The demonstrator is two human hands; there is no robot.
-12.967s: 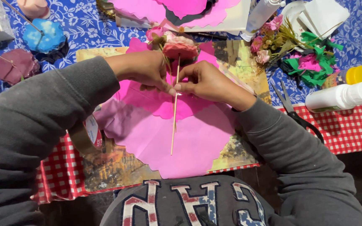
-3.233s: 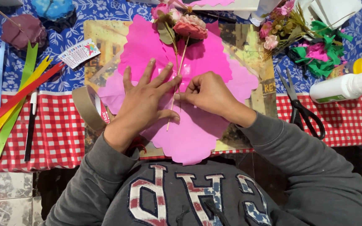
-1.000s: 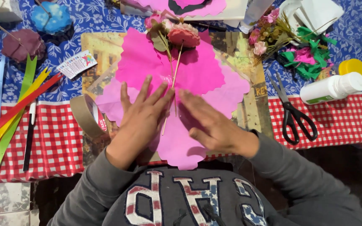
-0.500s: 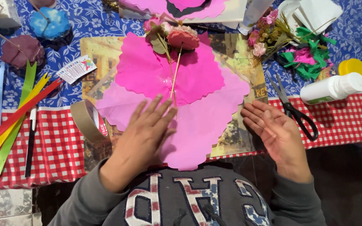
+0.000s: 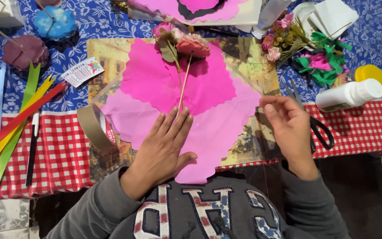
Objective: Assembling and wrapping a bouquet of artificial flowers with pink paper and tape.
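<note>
Pressing flat at frame centre, the open left hand (image 5: 166, 148) pins the scalloped pink paper sheets (image 5: 208, 128) under the artificial flower sprig (image 5: 186, 46), while the empty, loosely curled right hand (image 5: 288, 126) hovers beside black-handled scissors (image 5: 317, 126).

The right hand (image 5: 291, 128) is no longer on the pink paper (image 5: 208, 119): half a second ago it hovered palm-up off the paper's right edge, and now it is turned over, fingers curled, raised a little higher beside that edge and just left of the scissors (image 5: 315, 124). A second ago both hands pressed on the paper side by side; thirteen seconds ago they pinched the flower stick (image 5: 183, 86) together near its top. The left hand (image 5: 166, 144) now lies flat alone on the paper's lower part, fingertips at the stick's lower end. The stick, then held over the paper, now rests on it.
</note>
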